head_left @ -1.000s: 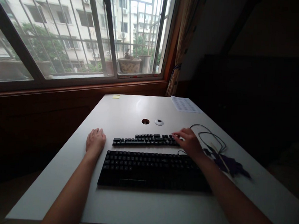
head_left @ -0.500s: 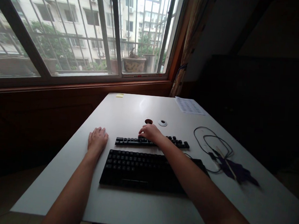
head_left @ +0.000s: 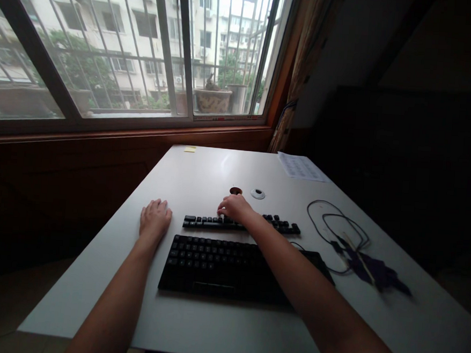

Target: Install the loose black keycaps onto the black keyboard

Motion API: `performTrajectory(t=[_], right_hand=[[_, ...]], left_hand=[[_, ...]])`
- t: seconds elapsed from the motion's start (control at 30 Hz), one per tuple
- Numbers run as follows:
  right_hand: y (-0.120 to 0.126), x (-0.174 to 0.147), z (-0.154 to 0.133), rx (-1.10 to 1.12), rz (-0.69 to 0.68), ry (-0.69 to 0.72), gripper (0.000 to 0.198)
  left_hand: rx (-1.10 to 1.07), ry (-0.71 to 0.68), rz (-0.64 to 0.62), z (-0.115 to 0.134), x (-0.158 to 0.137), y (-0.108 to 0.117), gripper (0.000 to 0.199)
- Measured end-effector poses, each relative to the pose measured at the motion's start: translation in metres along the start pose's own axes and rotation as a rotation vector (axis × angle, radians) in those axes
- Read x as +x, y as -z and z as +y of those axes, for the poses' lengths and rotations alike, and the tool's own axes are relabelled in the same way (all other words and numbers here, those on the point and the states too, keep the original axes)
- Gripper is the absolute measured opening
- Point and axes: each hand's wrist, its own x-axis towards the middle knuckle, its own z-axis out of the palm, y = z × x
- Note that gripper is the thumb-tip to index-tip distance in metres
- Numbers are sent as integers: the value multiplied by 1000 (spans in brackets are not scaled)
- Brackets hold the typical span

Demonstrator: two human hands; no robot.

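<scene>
A black keyboard [head_left: 227, 291] lies flat in front of me, with keys on its upper rows and a dark stretch without visible keys along its lower part. Behind it, loose black keycaps [head_left: 194, 222] are lined up in rows on the white table. My right hand [head_left: 235, 207] reaches over the keyboard to these rows, its fingers bent down and pinched at a keycap; the fingertips are partly hidden. To the left of the keycaps, my left hand [head_left: 155, 219] rests palm down on the table, fingers stretched out and holding nothing.
A coiled black cable [head_left: 328, 239] and a dark purple cloth [head_left: 370, 269] with a thin stick lie on the right. Farther back are a round cable hole [head_left: 235, 190], its grey ring cover [head_left: 258, 193], printed papers [head_left: 303, 167] and a yellow sticky note [head_left: 189, 149].
My right fingers have shifted very slightly at the row of keycaps. The left hand stays in place; the whole view has moved a little.
</scene>
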Motion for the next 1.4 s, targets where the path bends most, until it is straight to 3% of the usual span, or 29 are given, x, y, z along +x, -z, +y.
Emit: performTrajectory(t=[0.27, 0.4, 0.67, 1.4], right_hand=[[-6, -3, 7, 43, 121, 23, 30], [-11, -7, 11, 75, 170, 68, 22], [-19, -5, 17, 113, 202, 139, 10], [-23, -1, 18, 136, 232, 208, 13]], left_hand=[[-3, 15, -7, 0, 0, -1, 46], [-7, 18, -16, 0, 1, -1, 48], [-9, 13, -8, -1, 1, -1, 46], [-13, 22, -6, -1, 1, -3, 46]])
